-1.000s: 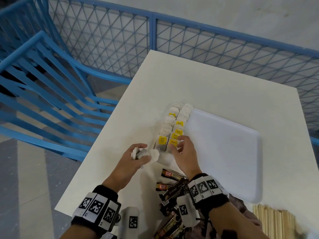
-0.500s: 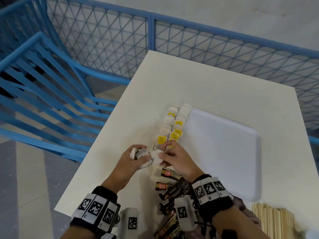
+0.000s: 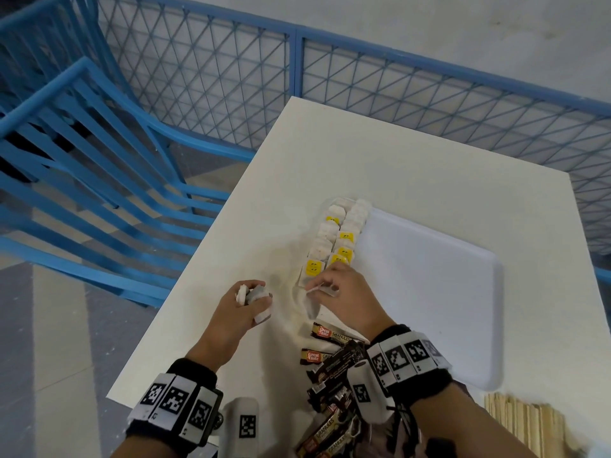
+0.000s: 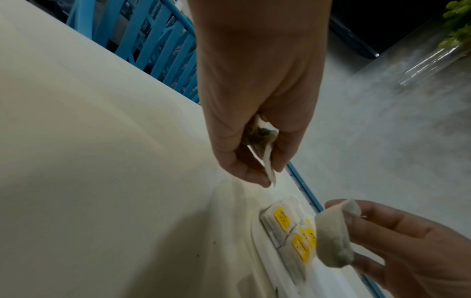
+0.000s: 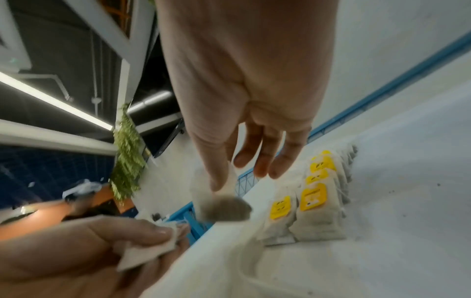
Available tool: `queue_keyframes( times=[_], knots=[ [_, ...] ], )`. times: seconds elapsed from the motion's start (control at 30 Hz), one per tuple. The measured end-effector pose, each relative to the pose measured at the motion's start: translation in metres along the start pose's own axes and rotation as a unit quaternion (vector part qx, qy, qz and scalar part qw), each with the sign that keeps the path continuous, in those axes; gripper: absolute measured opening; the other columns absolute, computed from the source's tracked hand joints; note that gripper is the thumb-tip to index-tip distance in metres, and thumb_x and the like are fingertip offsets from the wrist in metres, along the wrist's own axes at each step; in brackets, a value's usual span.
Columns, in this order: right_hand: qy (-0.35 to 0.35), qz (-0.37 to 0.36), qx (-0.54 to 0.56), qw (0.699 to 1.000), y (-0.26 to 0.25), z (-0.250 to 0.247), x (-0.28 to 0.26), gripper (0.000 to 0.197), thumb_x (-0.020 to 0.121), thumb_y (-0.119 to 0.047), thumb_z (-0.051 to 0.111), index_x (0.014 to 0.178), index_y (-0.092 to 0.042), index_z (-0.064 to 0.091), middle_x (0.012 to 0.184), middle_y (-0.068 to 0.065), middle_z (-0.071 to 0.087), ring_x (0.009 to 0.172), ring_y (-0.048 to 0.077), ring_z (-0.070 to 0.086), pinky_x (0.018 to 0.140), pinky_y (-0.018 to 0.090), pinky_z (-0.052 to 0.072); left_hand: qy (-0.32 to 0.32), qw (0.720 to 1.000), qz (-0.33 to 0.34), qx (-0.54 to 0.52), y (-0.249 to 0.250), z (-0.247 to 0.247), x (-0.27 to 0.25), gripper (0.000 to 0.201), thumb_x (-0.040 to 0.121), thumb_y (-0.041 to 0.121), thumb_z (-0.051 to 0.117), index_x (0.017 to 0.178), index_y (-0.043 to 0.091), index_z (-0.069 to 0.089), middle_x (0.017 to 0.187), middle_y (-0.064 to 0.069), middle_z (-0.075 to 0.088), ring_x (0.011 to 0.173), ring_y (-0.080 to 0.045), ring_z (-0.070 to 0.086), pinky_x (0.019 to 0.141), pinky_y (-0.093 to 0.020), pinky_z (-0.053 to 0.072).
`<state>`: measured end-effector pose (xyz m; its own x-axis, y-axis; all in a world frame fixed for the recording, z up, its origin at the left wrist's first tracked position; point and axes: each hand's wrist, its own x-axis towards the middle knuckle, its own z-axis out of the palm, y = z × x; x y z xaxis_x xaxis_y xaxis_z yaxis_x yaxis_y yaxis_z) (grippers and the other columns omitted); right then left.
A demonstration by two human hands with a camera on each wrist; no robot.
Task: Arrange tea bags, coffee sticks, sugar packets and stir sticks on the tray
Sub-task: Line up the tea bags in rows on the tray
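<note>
Here right hand [image 3: 344,292] pinches a tea bag [image 4: 333,233], seemingly above tray [image 3: 429,292]

The desk [image 3: 413,166] has a smooth, matt off-white top. On it the tray [image 3: 429,292] looks like smooth white plastic with a faint sheen. The tea bags [image 3: 334,239] are soft, fibrous white paper, slightly rough and matt, with dark leaf showing through; their tags [image 3: 314,267] are glossy yellow card or paper. The coffee sticks [image 3: 334,361] are shiny dark foil or plastic film, crinkled. The stir sticks [image 3: 525,421] are pale, bare, matt wood. The railing [image 3: 297,44] is blue painted metal with a wire mesh. The wristbands [image 3: 178,404] are black cloth carrying matt printed markers.
</note>
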<state>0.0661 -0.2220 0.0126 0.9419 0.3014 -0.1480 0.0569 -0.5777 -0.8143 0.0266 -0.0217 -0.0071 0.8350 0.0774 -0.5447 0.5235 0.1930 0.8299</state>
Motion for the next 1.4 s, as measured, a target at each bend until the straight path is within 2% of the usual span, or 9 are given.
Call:
queue_keyframes(
  times=[0.17, 0.3, 0.43, 0.57, 0.63, 0.8, 1.03, 1.27, 1.4],
  knots=[
    [-0.04, -0.005, -0.052, 0.998, -0.001, -0.001, 0.013, 0.012, 0.092, -0.017, 0.054, 0.099, -0.009, 0.059, 0.093, 0.003, 0.062, 0.084, 0.02, 0.057, 0.077, 0.029, 0.047, 0.007, 1.0, 0.003, 0.018, -0.001, -0.003, -0.001, 0.023, 0.086, 0.005, 0.063, 0.106, 0.016, 0.058, 0.107, -0.01, 0.058, 0.096, -0.021, 0.059, 0.082, -0.035, 0.054],
    [-0.07, 0.028, -0.066, 0.995, -0.001, 0.0, 0.021, 0.01, 0.094, -0.017, 0.051, 0.1, -0.012, 0.057, 0.07, -0.012, 0.049, 0.065, 0.007, 0.048, 0.064, 0.022, 0.038, 0.007, 1.0, 0.003, 0.014, 0.001, -0.003, -0.003, 0.025, 0.085, 0.006, 0.065, 0.107, 0.015, 0.058, 0.104, -0.007, 0.057, 0.092, -0.019, 0.059, 0.084, -0.036, 0.053],
    [-0.116, 0.052, -0.062, 0.99, 0.005, 0.004, 0.03, 0.012, 0.094, -0.017, 0.051, 0.097, -0.012, 0.061, 0.069, -0.01, 0.051, 0.072, 0.016, 0.053, 0.069, 0.025, 0.041, 0.004, 1.0, 0.003, 0.012, 0.001, -0.003, -0.004, 0.029, 0.081, 0.007, 0.07, 0.107, 0.015, 0.058, 0.1, -0.004, 0.056, 0.086, -0.016, 0.059, 0.083, -0.033, 0.053],
    [-0.158, 0.051, -0.097, 0.981, 0.01, 0.002, 0.035, 0.027, 0.095, -0.017, 0.049, 0.069, -0.025, 0.046, 0.063, -0.009, 0.041, 0.059, 0.006, 0.04, 0.054, 0.014, 0.03, 0.005, 1.0, 0.004, 0.02, 0.002, -0.005, -0.004, 0.023, 0.086, 0.007, 0.063, 0.107, 0.015, 0.058, 0.104, -0.005, 0.056, 0.09, -0.018, 0.059, 0.082, -0.033, 0.054],
    [-0.153, 0.058, -0.114, 0.98, 0.012, 0.0, 0.036, 0.019, 0.095, -0.017, 0.047, 0.077, -0.013, 0.052, 0.063, -0.007, 0.041, 0.057, 0.005, 0.037, 0.053, 0.016, 0.028, 0.004, 1.0, 0.002, 0.022, 0.001, -0.006, -0.003, 0.022, 0.086, 0.007, 0.064, 0.106, 0.016, 0.059, 0.104, -0.006, 0.056, 0.091, -0.019, 0.059, 0.084, -0.034, 0.053],
    [-0.083, 0.071, -0.118, 0.987, 0.016, 0.004, 0.042, 0.026, 0.093, -0.018, 0.051, 0.117, -0.009, 0.051, 0.071, -0.009, 0.043, 0.065, 0.008, 0.044, 0.065, 0.022, 0.037, -0.005, 1.0, -0.001, 0.018, 0.001, -0.002, -0.003, 0.023, 0.086, 0.006, 0.063, 0.107, 0.016, 0.058, 0.105, -0.005, 0.056, 0.09, -0.018, 0.059, 0.078, -0.027, 0.055],
    [-0.021, 0.051, -0.172, 0.984, 0.024, 0.016, 0.037, 0.065, 0.079, -0.024, 0.07, 0.134, -0.018, 0.036, 0.128, 0.007, 0.041, 0.12, 0.023, 0.038, 0.098, 0.036, 0.04, -0.011, 1.0, -0.004, 0.011, 0.005, 0.002, -0.001, 0.024, 0.087, 0.006, 0.062, 0.109, 0.014, 0.057, 0.102, -0.002, 0.055, 0.088, -0.016, 0.059, 0.073, -0.024, 0.054],
    [0.07, 0.038, -0.221, 0.972, 0.018, 0.027, 0.03, 0.062, 0.081, -0.025, 0.066, 0.135, -0.017, 0.037, 0.121, 0.01, 0.041, 0.115, 0.027, 0.037, 0.097, 0.036, 0.041, -0.021, 1.0, 0.005, 0.011, 0.006, 0.005, -0.001, 0.027, 0.084, 0.007, 0.066, 0.108, 0.015, 0.059, 0.102, -0.004, 0.054, 0.086, -0.016, 0.059, 0.068, -0.02, 0.053],
    [0.068, -0.03, -0.084, 0.994, 0.007, 0.023, 0.019, 0.044, 0.087, -0.011, 0.057, 0.128, -0.018, 0.045, 0.114, 0.005, 0.039, 0.111, 0.024, 0.041, 0.1, 0.039, 0.039, -0.023, 1.0, 0.01, -0.006, 0.007, 0.007, -0.001, 0.028, 0.081, 0.006, 0.069, 0.106, 0.016, 0.06, 0.102, -0.003, 0.056, 0.088, -0.018, 0.06, 0.069, -0.022, 0.053]
  ],
)
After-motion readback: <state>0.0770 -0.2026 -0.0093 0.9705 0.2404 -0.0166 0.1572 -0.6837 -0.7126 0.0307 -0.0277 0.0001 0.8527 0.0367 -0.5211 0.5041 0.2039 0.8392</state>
